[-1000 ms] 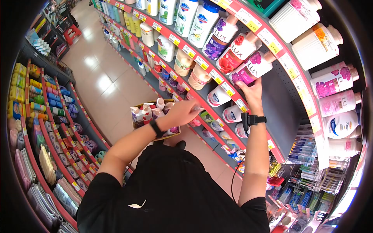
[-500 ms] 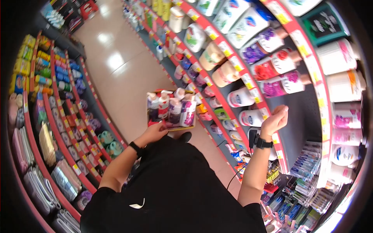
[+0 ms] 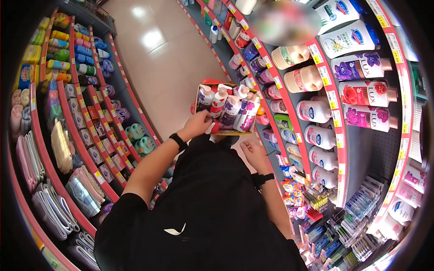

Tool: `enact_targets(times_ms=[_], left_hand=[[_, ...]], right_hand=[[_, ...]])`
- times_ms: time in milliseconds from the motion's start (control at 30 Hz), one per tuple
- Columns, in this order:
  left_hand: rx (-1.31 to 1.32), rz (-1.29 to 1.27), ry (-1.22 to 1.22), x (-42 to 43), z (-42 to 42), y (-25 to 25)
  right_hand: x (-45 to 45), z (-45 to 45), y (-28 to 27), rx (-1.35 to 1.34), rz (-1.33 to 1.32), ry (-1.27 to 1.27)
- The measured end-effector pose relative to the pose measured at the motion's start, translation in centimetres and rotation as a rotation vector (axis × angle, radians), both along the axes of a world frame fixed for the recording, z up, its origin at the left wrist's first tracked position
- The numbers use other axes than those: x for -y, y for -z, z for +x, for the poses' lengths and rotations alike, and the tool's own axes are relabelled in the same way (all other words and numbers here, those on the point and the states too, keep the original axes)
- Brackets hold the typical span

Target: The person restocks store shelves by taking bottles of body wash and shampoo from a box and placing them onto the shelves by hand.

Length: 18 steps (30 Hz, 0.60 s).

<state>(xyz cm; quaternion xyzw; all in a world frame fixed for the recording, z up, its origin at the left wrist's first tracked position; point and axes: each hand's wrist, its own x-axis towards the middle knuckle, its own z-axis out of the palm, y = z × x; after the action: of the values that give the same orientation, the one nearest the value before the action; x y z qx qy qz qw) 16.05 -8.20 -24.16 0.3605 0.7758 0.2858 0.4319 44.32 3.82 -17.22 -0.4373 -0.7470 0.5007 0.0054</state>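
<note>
A cardboard box (image 3: pixel 226 132) of several pump bottles (image 3: pixel 231 110) stands in front of me, low in the aisle. My left hand (image 3: pixel 197 124) is at the box's near left corner, its fingers curled beside a red-and-white pump top (image 3: pixel 212 128). What those fingers grip is hidden. Just right of the box and apart from it, my right hand (image 3: pixel 254 153) is loosely closed, with nothing showing in it. LUX bottles (image 3: pixel 367 93) lie in a row on the right shelf, beside white bottles (image 3: pixel 321 135) on the tier below.
Shelving with red price rails (image 3: pixel 328 97) runs close along my right. Opposite, the left shelves hold folded towels (image 3: pixel 53 207), packets and green bottles (image 3: pixel 143 145). Tiled floor (image 3: pixel 158 67) stretches ahead between them. Hanging toothbrush packs (image 3: pixel 361 198) are at the lower right.
My right hand has come down and left, away from the right shelf to beside the box. My left hand has moved up against the box's corner. The view has shifted.
</note>
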Motion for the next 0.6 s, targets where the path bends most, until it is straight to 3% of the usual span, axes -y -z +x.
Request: enact_targets(times_ms=[67, 133, 233, 400, 533, 600], left_hand=[[0.058, 0.025, -0.062, -1.9, -0.7, 0.2], [-0.14, 0.136, -0.15, -4.4, -1.5, -1.2], [-0.22, 0.286, -0.039, -7.4, -2.0, -1.0], [-0.517, 0.115, 0.068, -10.0, -1.3, 1.6], [-0.442, 0.2, 0.063, -10.0, -2.0, 4.0], [-0.418, 0.081, 0.054, -10.3, -2.2, 2.1]], right_hand=[[0.5, 0.0, -0.5, 0.079, -0.027, -0.029], [0.7, 0.1, -0.8, 0.083, -0.081, -0.015], [0.8, 1.2, 0.4, 0.126, -0.042, -0.011], [1.7, 1.4, -0.7, 0.141, -0.025, 0.028], [2.6, 2.4, 0.0, 0.119, -0.057, 0.017], [2.6, 2.3, -1.0, 0.133, -0.029, 0.02]])
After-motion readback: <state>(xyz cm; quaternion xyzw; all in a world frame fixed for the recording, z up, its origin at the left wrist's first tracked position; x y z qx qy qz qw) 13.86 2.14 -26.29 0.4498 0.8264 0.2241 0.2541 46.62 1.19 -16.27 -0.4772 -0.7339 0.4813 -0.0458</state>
